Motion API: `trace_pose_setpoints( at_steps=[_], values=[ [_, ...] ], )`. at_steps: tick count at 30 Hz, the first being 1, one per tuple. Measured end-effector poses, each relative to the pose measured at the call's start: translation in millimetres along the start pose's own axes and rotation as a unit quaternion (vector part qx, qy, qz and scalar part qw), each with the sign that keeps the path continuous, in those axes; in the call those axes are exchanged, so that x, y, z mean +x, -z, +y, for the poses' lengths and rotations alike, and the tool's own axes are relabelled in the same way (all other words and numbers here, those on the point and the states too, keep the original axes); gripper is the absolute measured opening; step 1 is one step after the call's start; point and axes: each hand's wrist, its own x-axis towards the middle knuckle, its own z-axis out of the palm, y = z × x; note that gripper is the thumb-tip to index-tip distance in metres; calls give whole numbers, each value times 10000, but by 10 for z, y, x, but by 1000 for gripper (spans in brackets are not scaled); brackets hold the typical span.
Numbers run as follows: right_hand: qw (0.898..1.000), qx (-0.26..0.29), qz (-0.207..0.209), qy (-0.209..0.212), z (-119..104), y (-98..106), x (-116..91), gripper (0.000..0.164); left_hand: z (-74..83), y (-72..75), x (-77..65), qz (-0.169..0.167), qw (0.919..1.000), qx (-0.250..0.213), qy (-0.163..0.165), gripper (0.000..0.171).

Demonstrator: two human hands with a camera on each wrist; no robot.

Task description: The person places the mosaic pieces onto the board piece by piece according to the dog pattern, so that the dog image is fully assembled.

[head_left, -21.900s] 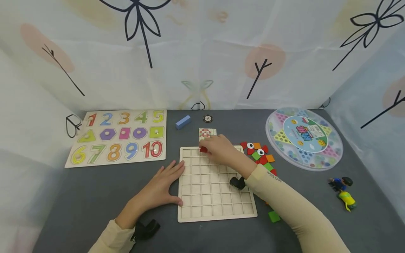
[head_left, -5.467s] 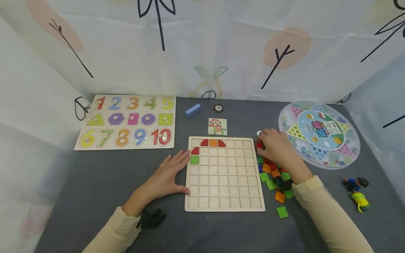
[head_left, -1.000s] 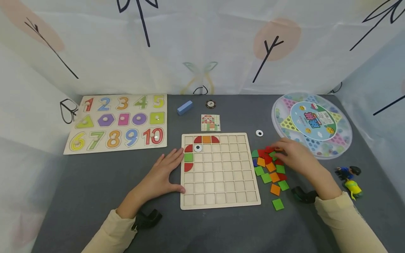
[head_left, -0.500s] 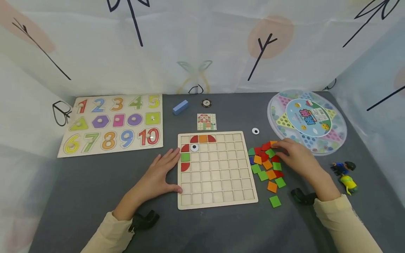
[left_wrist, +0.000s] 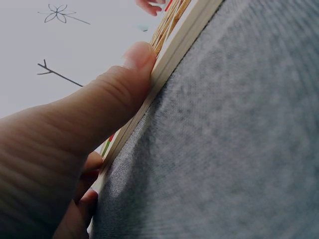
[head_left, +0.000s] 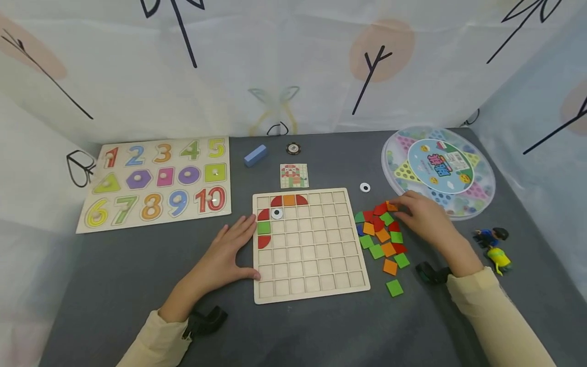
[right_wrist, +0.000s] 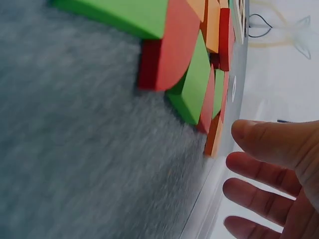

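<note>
My left hand (head_left: 229,250) lies along the left edge of the wooden grid board (head_left: 313,296), thumb and fingertips touching its rim. In the left wrist view, the thumb (left_wrist: 122,82) rests on that rim. Red quarter-round tiles (head_left: 263,242), an orange square (head_left: 289,200), a green square (head_left: 263,228) and an eye disc (head_left: 277,213) sit in the board's upper left cells. My right hand (head_left: 426,216) is at the far end of the loose tile pile, fingertips beside an orange tile (head_left: 392,206). In the right wrist view, its fingers (right_wrist: 259,199) are loosely extended, nothing pinched.
A second eye disc (head_left: 364,187) lies beyond the pile. Behind the board are a pattern card (head_left: 294,176), a blue block (head_left: 255,156) and a round chip (head_left: 293,148). A number puzzle (head_left: 153,186) stands left, a round game box (head_left: 440,168) and toy figures (head_left: 497,257) right.
Over the earlier frames, tiles and an eye disc have come onto the bare board. In the last second, the right hand has stayed at the pile's far end; the left has kept its place.
</note>
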Motion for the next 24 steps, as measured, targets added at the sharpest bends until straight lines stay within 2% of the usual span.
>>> trace_pose_setpoints(
  at_steps=[7,14,18,21,24],
  values=[
    [9990,-396,-169,119,-54,-31,190,23,-20,-10,-15,21,10000,28,-17,112],
    [9982,-495,-106,311,-36,-37,249,20,-12,6,-15,21,10000,28,-41,111],
    [9981,-531,121,298,-74,-20,272,19,-9,6,-10,29,10000,49,-64,111],
    [9972,-459,341,476,-240,22,313,21,-8,5,-8,35,9999,60,-80,110],
    [9932,-393,478,988,-557,35,402,21,-8,8,-12,36,10000,46,-49,110]
  ],
)
